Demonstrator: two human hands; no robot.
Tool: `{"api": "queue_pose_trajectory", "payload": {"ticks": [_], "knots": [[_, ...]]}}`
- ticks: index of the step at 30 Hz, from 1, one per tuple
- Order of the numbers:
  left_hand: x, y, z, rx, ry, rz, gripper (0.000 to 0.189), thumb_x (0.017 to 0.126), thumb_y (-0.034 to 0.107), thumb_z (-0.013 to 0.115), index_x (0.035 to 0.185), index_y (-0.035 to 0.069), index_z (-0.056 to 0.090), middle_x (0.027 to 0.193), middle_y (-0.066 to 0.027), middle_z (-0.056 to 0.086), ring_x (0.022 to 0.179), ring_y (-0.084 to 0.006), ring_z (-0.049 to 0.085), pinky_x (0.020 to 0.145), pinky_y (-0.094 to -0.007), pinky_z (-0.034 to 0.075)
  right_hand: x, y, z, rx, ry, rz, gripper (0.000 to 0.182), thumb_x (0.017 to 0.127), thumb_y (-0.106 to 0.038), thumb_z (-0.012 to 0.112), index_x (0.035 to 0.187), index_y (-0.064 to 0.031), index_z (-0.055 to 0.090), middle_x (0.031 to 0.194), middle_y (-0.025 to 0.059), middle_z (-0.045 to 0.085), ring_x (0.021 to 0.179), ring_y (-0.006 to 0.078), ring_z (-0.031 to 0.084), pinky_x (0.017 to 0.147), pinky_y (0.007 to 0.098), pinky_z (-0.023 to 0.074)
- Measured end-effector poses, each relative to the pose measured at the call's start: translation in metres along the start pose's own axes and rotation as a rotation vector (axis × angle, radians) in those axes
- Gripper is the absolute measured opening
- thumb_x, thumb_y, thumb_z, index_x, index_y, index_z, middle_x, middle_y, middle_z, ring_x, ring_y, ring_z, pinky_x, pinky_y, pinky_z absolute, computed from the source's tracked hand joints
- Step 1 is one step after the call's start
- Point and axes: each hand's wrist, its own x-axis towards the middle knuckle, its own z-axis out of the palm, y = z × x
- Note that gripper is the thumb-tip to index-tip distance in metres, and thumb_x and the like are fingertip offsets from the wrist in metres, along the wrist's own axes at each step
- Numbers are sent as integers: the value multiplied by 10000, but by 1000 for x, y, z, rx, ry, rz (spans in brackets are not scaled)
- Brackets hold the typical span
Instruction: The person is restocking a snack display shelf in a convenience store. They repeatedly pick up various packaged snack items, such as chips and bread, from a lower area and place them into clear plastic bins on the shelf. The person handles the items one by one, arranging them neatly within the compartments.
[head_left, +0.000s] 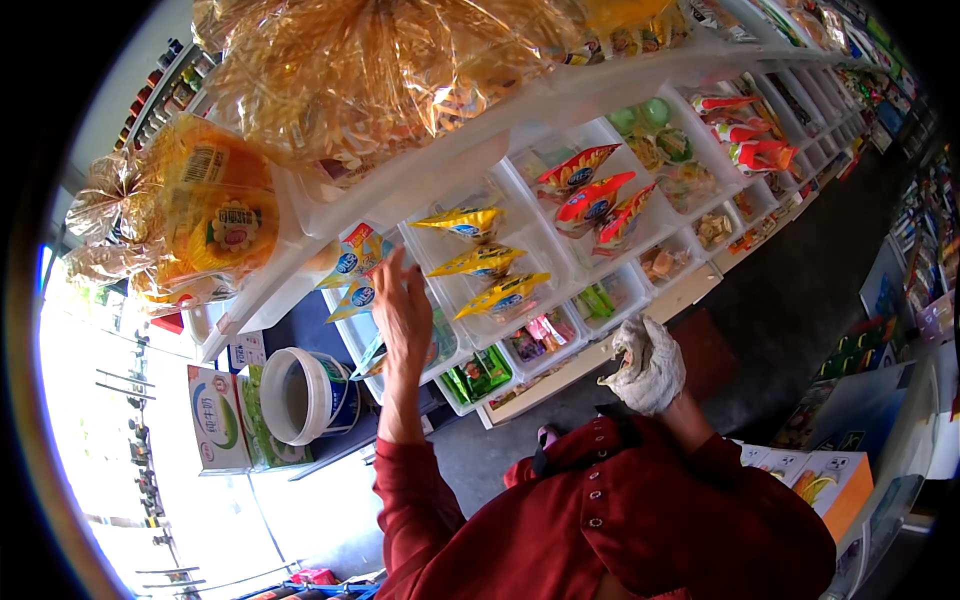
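Note:
My left hand (402, 304) reaches into the leftmost plastic bin, its fingers beside blue-and-yellow snack packets (355, 259); whether they grip one is not clear. To its right, yellow snack packets (480, 262) stand in the neighbouring clear bin, and red packets (592, 196) stand in the one beyond. My right hand is closed around a crumpled, whitish cloth (651, 366), held in front of my body, near the lower edge of the shelf.
Big bags of wrapped bread (217, 217) hang over the upper shelf edge. A white bucket (300, 396) and a milk carton box (217, 420) stand at the left. Small bins with sweets (480, 375) line the lower front. Boxes (817, 480) stand at the lower right.

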Motion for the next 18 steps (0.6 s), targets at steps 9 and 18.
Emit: {"api": "queue_pose_trajectory", "payload": {"ticks": [9, 18], "knots": [[-62, 4, 16, -207, -478, -82, 390, 788, 132, 665, 1153, 60, 548, 1022, -149, 602, 904, -290, 610, 739, -351, 502, 10, 1, 19, -89, -66, -68, 205, 930, -260, 450, 955, -72, 528, 822, 6, 579, 763, 150, 555, 761, 282, 458], [-61, 12, 40, -170, -388, 187, 347, 656, -35, 658, 988, 62, 643, 966, -103, 618, 887, -300, 599, 753, -355, 498, -5, 31, 25, 22, -115, -14, 239, 809, -265, 565, 948, -73, 542, 852, 51, 584, 840, 181, 561, 821, 309, 440]]}}
